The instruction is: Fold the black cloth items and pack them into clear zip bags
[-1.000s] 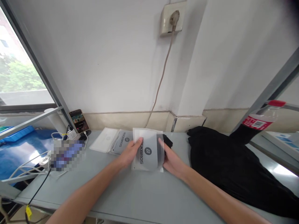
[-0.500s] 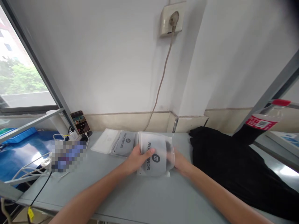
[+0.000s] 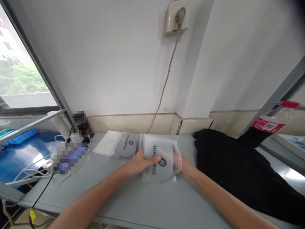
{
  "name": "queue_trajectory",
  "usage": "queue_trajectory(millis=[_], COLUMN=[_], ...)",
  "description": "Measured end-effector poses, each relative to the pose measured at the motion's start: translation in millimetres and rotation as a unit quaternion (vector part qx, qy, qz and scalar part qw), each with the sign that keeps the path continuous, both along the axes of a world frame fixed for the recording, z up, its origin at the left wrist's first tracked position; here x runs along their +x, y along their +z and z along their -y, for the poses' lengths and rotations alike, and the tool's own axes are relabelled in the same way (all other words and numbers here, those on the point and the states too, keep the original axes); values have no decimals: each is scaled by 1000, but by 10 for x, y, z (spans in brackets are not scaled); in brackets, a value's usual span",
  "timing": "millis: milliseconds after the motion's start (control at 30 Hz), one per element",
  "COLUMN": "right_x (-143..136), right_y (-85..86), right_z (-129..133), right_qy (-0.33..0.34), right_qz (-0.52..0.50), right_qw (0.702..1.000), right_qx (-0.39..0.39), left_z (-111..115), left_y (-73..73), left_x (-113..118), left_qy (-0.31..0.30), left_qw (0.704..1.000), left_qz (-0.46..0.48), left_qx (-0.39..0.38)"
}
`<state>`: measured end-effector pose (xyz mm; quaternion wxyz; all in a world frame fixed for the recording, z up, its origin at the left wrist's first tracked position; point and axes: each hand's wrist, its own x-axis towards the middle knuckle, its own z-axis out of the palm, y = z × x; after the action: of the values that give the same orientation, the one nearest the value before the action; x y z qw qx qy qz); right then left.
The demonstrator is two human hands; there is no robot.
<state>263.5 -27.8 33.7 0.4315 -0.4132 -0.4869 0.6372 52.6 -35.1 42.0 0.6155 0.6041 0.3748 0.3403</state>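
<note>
A frosted plastic zip bag (image 3: pixel 150 146) printed with ROCKBROS lies in front of me. My left hand (image 3: pixel 140 163) grips its left side, thumb pressed flat on the front by the round logo and the other fingers hidden behind. At the bag's right end, my right hand (image 3: pixel 184 163) reaches inside the opening. Its fingers show only hazily through the clear plastic, so I cannot tell what they hold, if anything. Left of the bag lies a second ROCKBROS pouch (image 3: pixel 130 143), overlapping a plain translucent bag (image 3: pixel 108 142).
Black cloth (image 3: pixel 228 165) covers the table's right side, near a cola bottle (image 3: pixel 269 125) with a red cap. Cables (image 3: pixel 30 171) and blurred-out items crowd the left end. A plugged cord (image 3: pixel 170 66) hangs down the wall behind the grey table (image 3: pixel 152 206).
The held bag has shifted slightly right with both hands. My right hand appears deeper in its opening, and the dark shape seen near there earlier is less visible.
</note>
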Motion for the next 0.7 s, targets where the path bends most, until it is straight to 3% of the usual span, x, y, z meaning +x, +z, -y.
queue_trajectory(millis=[100,200,467,700], right_x=[-20,-28,9,51], right_y=[27,66,105,39], right_z=[-10,-24,23,23], right_qy=[24,4,58,83], right_qz=[-9,-13,-46,-22], right_qw=[999,997,996,996], right_qx=[-35,-77,-46,-31], left_z=[-32,-79,-27,-28], left_y=[-63,-98,15,-28], left_x=[19,-1,-38,-46], left_qy=[54,100,5,-9], left_qw=[998,995,1000,999], left_qz=[1,-4,-3,5], left_qx=[8,8,-7,-43])
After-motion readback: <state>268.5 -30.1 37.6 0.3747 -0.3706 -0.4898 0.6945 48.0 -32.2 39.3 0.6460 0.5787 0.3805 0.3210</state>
